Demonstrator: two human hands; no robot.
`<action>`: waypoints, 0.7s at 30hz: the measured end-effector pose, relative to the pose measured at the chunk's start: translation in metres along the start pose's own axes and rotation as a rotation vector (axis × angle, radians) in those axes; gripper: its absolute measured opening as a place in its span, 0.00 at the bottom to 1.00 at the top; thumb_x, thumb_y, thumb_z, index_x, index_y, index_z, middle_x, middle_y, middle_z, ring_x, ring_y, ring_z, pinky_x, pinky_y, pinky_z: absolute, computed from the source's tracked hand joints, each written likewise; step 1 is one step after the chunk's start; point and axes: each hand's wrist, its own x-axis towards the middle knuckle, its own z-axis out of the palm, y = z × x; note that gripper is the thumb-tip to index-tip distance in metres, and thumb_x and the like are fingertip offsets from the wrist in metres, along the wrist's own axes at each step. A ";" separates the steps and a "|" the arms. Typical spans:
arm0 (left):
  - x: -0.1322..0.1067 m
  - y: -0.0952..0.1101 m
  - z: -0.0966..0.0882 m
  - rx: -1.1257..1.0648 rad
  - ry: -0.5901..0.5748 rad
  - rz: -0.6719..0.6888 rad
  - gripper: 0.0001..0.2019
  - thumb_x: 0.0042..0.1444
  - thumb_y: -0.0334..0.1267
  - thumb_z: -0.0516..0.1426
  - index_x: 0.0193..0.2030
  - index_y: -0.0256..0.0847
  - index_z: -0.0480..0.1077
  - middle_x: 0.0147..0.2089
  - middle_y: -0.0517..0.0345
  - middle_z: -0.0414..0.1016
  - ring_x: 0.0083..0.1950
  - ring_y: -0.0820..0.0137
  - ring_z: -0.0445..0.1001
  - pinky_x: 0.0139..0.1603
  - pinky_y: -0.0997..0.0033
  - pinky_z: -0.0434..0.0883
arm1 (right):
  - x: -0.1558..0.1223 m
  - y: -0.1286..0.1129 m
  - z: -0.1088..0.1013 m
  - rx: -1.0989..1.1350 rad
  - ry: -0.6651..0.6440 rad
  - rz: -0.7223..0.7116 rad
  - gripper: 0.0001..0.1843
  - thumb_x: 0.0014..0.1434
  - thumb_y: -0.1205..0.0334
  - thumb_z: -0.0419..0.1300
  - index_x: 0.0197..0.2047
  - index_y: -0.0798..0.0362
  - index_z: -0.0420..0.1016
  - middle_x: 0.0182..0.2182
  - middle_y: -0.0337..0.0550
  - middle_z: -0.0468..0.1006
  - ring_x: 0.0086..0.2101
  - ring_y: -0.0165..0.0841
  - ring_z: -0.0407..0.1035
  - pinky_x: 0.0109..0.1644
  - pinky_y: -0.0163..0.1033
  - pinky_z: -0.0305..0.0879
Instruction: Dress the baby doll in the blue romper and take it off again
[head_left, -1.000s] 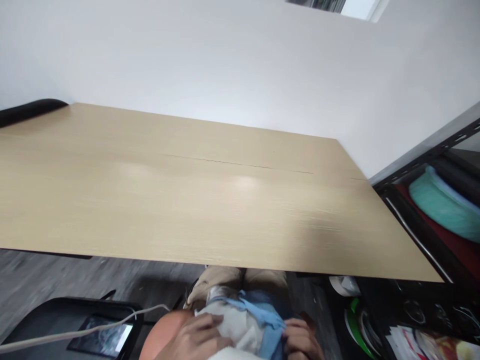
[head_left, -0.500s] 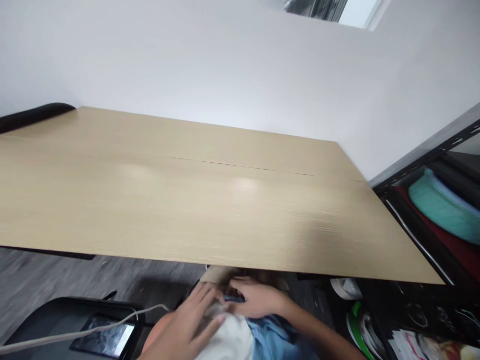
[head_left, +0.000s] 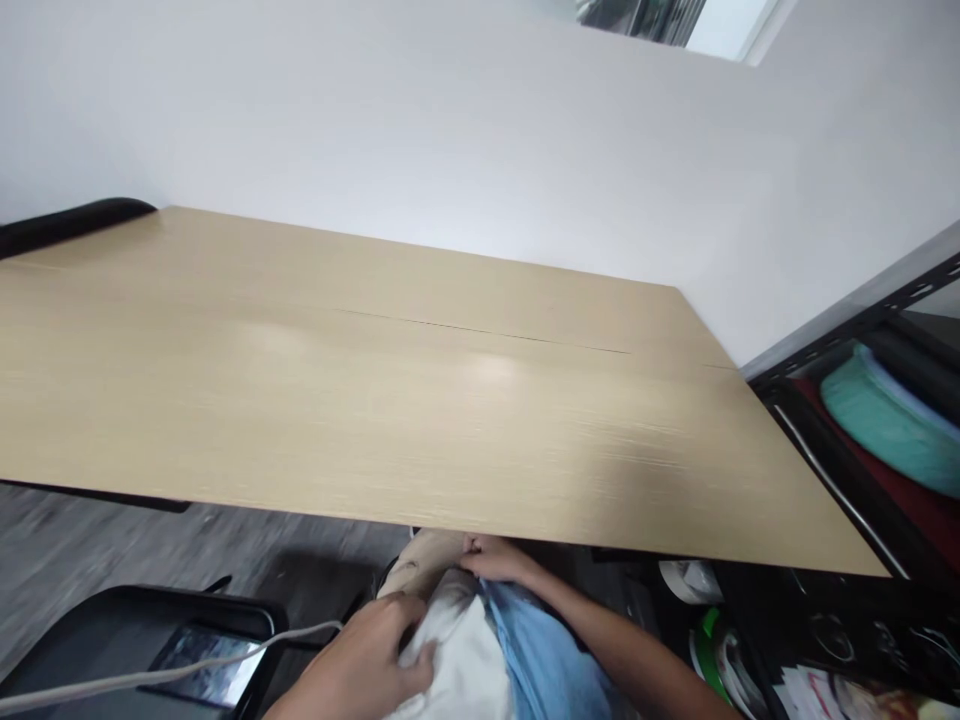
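My right hand (head_left: 495, 557) is closed at the table's front edge, fingers pinched on the edge of a light blue shirt (head_left: 555, 655) that drapes back toward me over my lap. My left hand (head_left: 382, 640) lies lower and to the left, its fingers curled beside a white cloth (head_left: 461, 655), perhaps a shirt front. The left fingertips are hidden, so what they hold cannot be made out. Beige trousers (head_left: 424, 560) show between the hands and under the table edge.
A wide light wood table (head_left: 420, 400) stretches ahead against a white wall (head_left: 375, 120). At lower left, a phone-like screen (head_left: 206, 660) rests on a black chair seat (head_left: 112, 630), with a pale cable (head_left: 247, 655) crossing it. A black shelf (head_left: 840, 480) holds a teal bundle (head_left: 892, 415) at right.
My hands were close together over the blue cloth; now they are apart. The right has moved forward with the shirt edge, stretching the blue cloth out. The left has drawn back.
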 end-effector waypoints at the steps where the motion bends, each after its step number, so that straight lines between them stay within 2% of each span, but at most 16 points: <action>1: -0.003 0.002 -0.003 -0.003 -0.012 -0.001 0.20 0.66 0.52 0.61 0.52 0.41 0.86 0.59 0.43 0.91 0.63 0.46 0.87 0.67 0.55 0.77 | -0.002 0.006 -0.006 -0.007 0.017 0.035 0.14 0.59 0.72 0.66 0.26 0.49 0.69 0.23 0.32 0.69 0.31 0.33 0.66 0.41 0.39 0.63; 6: -0.013 0.002 -0.012 -0.011 -0.051 -0.048 0.27 0.63 0.52 0.61 0.61 0.38 0.86 0.66 0.41 0.89 0.69 0.44 0.84 0.74 0.52 0.75 | -0.035 0.042 -0.046 -0.010 0.232 0.156 0.11 0.61 0.67 0.63 0.28 0.46 0.68 0.30 0.37 0.74 0.40 0.39 0.74 0.56 0.44 0.72; 8: -0.013 -0.001 -0.013 -0.018 -0.053 -0.068 0.27 0.63 0.52 0.61 0.60 0.37 0.87 0.65 0.41 0.90 0.68 0.44 0.85 0.72 0.52 0.76 | -0.059 0.056 -0.057 -0.008 0.319 0.188 0.12 0.60 0.63 0.63 0.29 0.45 0.64 0.30 0.37 0.73 0.41 0.41 0.75 0.57 0.46 0.73; 10: -0.012 -0.003 -0.013 -0.026 -0.063 -0.066 0.25 0.63 0.52 0.60 0.55 0.37 0.88 0.60 0.41 0.91 0.63 0.45 0.87 0.68 0.53 0.77 | -0.086 0.071 -0.062 -0.009 0.376 0.214 0.15 0.59 0.55 0.63 0.28 0.43 0.60 0.29 0.38 0.72 0.40 0.43 0.76 0.56 0.49 0.76; 13: -0.008 -0.004 -0.011 -0.048 -0.066 -0.040 0.22 0.63 0.50 0.59 0.50 0.38 0.88 0.56 0.43 0.92 0.59 0.47 0.88 0.63 0.57 0.77 | -0.128 0.095 -0.056 0.014 0.416 0.194 0.16 0.61 0.41 0.61 0.31 0.42 0.67 0.34 0.44 0.82 0.45 0.50 0.83 0.58 0.52 0.79; 15: -0.005 -0.005 -0.009 -0.056 -0.058 -0.039 0.22 0.63 0.50 0.59 0.50 0.38 0.88 0.57 0.43 0.93 0.60 0.47 0.88 0.63 0.57 0.77 | -0.155 0.115 -0.046 0.028 0.482 0.185 0.22 0.64 0.32 0.58 0.38 0.40 0.77 0.44 0.52 0.91 0.52 0.58 0.87 0.63 0.56 0.81; 18: 0.001 -0.010 -0.006 -0.069 -0.051 -0.050 0.22 0.63 0.51 0.59 0.50 0.38 0.88 0.57 0.43 0.93 0.60 0.46 0.88 0.62 0.58 0.76 | -0.188 0.147 -0.028 -0.106 0.535 0.266 0.26 0.60 0.27 0.60 0.49 0.35 0.84 0.60 0.58 0.92 0.63 0.66 0.86 0.70 0.61 0.81; 19: 0.003 -0.011 -0.006 -0.074 -0.053 -0.048 0.22 0.63 0.51 0.60 0.49 0.38 0.88 0.56 0.43 0.93 0.59 0.47 0.88 0.61 0.58 0.76 | -0.196 0.157 -0.023 -0.163 0.544 0.309 0.28 0.60 0.27 0.60 0.51 0.33 0.85 0.61 0.60 0.92 0.63 0.68 0.86 0.69 0.64 0.82; 21: 0.007 -0.014 -0.005 -0.080 -0.054 -0.041 0.22 0.63 0.52 0.60 0.49 0.38 0.88 0.54 0.45 0.93 0.57 0.48 0.89 0.58 0.59 0.76 | -0.207 0.171 -0.010 -0.225 0.516 0.409 0.28 0.62 0.27 0.55 0.53 0.31 0.85 0.55 0.61 0.93 0.58 0.72 0.89 0.65 0.69 0.84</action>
